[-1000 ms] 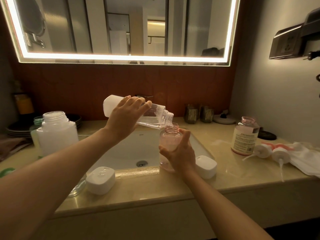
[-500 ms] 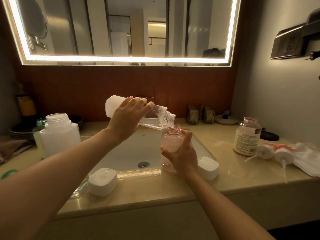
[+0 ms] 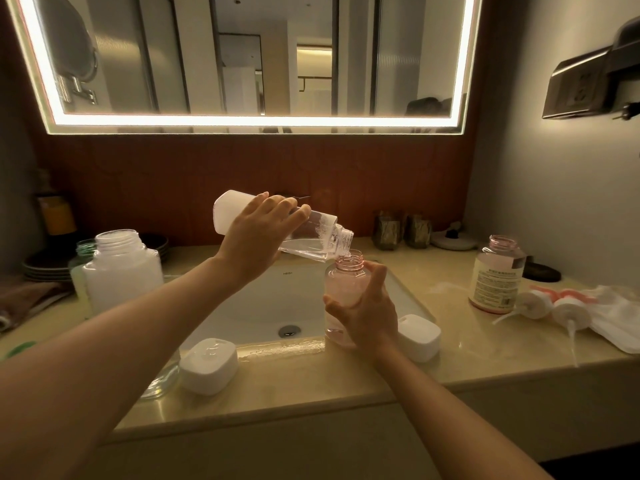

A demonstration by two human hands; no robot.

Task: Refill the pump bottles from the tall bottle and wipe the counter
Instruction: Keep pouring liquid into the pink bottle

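Gripping the tilted tall bottle, the left hand pours into the pink pump bottle clasped by the right hand over the sink.

left hand tips tall bottle | right hand grips pink bottle (over sink)

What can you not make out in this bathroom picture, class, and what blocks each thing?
Head view throughout.
How full the pink bottle is: the right hand grips its lower half.
Middle of the tall bottle: the left hand grips it.
Print on the labelled bottle: too small.
The glass jar near the front edge: mostly behind the left forearm.
The white cloth: cut off by the right edge.
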